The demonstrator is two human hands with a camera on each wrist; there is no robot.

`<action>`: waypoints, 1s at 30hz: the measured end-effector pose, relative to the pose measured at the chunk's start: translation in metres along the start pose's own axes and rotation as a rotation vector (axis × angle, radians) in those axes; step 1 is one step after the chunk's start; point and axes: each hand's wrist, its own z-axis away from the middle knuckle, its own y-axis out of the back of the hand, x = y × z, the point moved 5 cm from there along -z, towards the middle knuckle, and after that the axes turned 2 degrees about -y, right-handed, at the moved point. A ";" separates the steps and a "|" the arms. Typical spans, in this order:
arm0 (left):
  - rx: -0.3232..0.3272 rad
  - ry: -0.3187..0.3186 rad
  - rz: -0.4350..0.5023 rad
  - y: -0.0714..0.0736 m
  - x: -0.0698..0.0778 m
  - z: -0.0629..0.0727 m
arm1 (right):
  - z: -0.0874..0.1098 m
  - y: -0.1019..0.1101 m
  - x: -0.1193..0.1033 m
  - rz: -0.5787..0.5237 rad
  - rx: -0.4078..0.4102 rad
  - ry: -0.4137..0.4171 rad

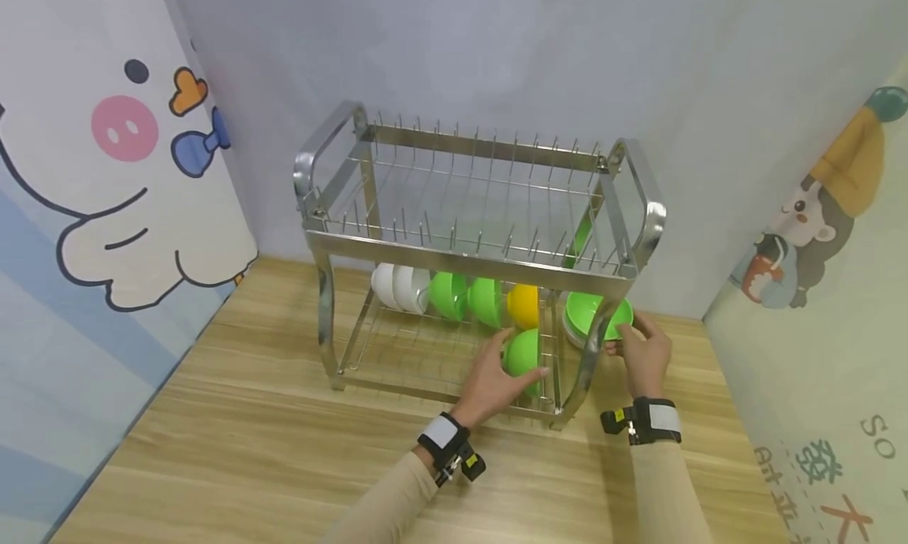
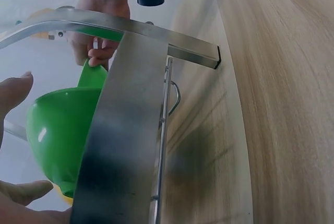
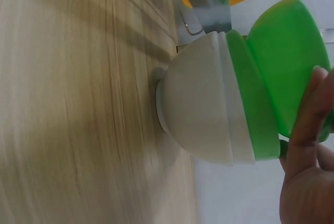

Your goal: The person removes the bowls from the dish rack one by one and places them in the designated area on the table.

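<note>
So the glossy bright-green round bowl, thin-walled and probably plastic (image 3: 287, 67), is tilted over a nested stack just outside the right end of the silver metal two-tier dish rack (image 1: 461, 258), and the right hand (image 1: 645, 359) pinches it at the rim. The stack under it is off-white round bowls (image 3: 195, 98) with another green round bowl (image 3: 253, 98) nested on top; honestly can't tell whether the tilted one touches that rim or just overlaps it in view. The left hand (image 1: 489, 382) has its fingers spread around a separate green bowl (image 1: 522, 351) standing on edge at the front of the lower tier; contact is hard to judge, but it doesn't look like a firm squeeze. My guess is these are light, fairly stiff and hard to break, but that shine could make them a bit slippery, so I'd take the rim between thumb and fingers and skip the smooth curved belly. Watch the edges: the rack's curved right front leg (image 1: 590, 355) stands between the two hands, and the upper tier roofs over the lower one, so a bowl going in wants a low path from the front. There's bare wood-grain tabletop (image 1: 269, 441) out front, while the pale grey wall (image 1: 681, 134) is close behind the stack.
</note>
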 end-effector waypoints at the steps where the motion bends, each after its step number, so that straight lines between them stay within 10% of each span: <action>1: 0.000 -0.001 -0.001 0.000 0.000 -0.001 | -0.001 -0.001 0.000 0.010 0.003 0.010; 30: -0.032 -0.004 0.024 -0.004 -0.006 -0.006 | -0.013 -0.007 0.015 -0.094 0.054 -0.061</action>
